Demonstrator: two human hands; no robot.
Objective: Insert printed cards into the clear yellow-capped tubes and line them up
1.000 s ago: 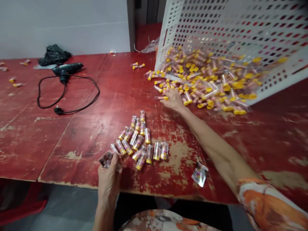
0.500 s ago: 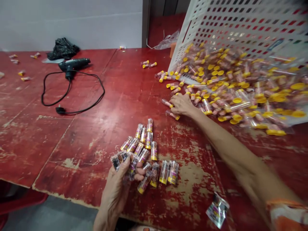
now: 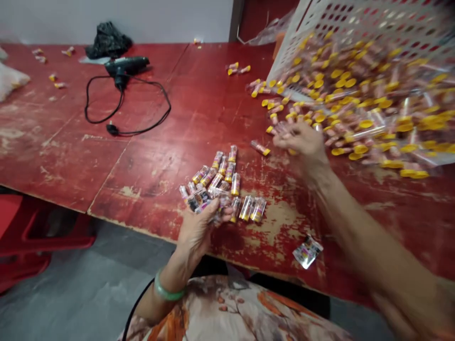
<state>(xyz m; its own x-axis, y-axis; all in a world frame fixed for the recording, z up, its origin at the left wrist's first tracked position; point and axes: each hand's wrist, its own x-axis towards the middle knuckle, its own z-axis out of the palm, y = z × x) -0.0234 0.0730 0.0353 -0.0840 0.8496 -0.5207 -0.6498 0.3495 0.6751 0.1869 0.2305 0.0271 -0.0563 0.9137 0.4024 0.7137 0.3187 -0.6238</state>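
My left hand (image 3: 204,220) holds some printed clear sleeves (image 3: 199,200) near the table's front edge, thumb on top. Beside and beyond it lie several sleeved tubes with yellow caps (image 3: 236,183). My right hand (image 3: 302,142) is raised by the near left side of the big tube pile (image 3: 341,109), blurred, its fingers closed round a clear tube (image 3: 282,128). A single tube (image 3: 260,148) rests on the red table to the left of that hand. Nearer the front edge lies a flat printed sleeve (image 3: 307,251).
A white perforated basket (image 3: 287,59) lies tipped at the back right, tubes spilling out. A black heat gun (image 3: 128,67) with its cord and a black plastic bag (image 3: 108,40) sit at the back left. A red stool (image 3: 53,237) stands at the lower left.
My right hand has closed on a tube and come up off the table. The view has tilted down, showing my lap. My left hand still holds the sleeves.
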